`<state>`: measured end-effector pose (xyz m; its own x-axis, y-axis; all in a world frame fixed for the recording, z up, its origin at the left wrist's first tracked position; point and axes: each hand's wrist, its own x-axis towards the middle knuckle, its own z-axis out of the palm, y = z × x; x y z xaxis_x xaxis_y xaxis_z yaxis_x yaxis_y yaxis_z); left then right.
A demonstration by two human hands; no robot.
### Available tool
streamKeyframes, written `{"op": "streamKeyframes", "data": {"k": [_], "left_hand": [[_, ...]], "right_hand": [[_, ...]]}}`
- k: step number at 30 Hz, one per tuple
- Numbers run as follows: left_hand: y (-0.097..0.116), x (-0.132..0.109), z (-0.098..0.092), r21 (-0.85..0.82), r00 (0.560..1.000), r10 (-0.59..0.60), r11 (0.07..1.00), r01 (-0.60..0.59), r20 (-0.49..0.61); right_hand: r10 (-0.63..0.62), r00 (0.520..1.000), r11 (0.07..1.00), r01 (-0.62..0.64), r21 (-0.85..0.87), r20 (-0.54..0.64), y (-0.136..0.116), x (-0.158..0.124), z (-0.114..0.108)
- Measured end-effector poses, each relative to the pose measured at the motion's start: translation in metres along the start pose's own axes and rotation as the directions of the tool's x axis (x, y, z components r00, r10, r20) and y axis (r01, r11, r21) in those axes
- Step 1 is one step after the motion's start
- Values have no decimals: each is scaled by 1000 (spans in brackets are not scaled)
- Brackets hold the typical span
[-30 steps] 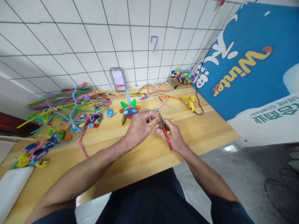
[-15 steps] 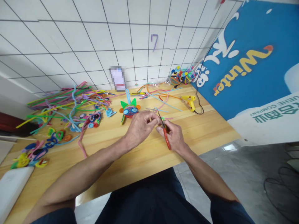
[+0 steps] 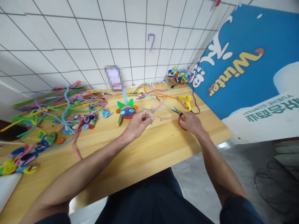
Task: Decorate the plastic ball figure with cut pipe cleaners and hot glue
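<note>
My right hand [image 3: 192, 122] is closed on a pair of scissors [image 3: 181, 117] with red handles, low over the table, dark blades pointing left. My left hand [image 3: 141, 122] is pinched, thumb against fingers. A tiny bit of green shows just under its fingertips, but what they hold is too small to make out. Just beyond that hand lies a pipe-cleaner figure [image 3: 127, 111] with green pointed ears, blue round eyes, orange discs at its sides and a light blue loop on top. Thin pipe cleaners [image 3: 161, 118] lie between the hands.
On the left spreads a heap of coloured pipe cleaners [image 3: 53, 99], with finished curled pieces [image 3: 25, 157] nearer me. A yellow glue gun [image 3: 185, 100] with a black cord rests at right. Behind are a blurred-out phone [image 3: 114, 78] against the tiled wall and a decorated bundle [image 3: 178, 75].
My right hand has moved right with the scissors, away from my left hand, and lowered them toward the table. My left hand stays pinched in nearly the same place. The view has shifted slightly.
</note>
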<state>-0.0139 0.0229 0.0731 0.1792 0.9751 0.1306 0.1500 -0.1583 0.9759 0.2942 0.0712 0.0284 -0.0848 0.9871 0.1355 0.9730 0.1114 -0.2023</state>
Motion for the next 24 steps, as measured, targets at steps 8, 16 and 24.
{"op": "streamKeyframes", "data": {"k": [8,16,24], "left_hand": [[-28,-6,6,-169,995,-102,981,99,-9],[-31,-25,0,-148,983,9,988,-37,-185],[-36,-33,-22,189,935,274,953,-235,-223]], "right_hand": [[-67,991,940,102,325,-115,-34,-20,-6],[-276,946,629,313,711,-172,-137,-39,-6],[-455,807,677,589,442,-378,-158,-26,-4]]}}
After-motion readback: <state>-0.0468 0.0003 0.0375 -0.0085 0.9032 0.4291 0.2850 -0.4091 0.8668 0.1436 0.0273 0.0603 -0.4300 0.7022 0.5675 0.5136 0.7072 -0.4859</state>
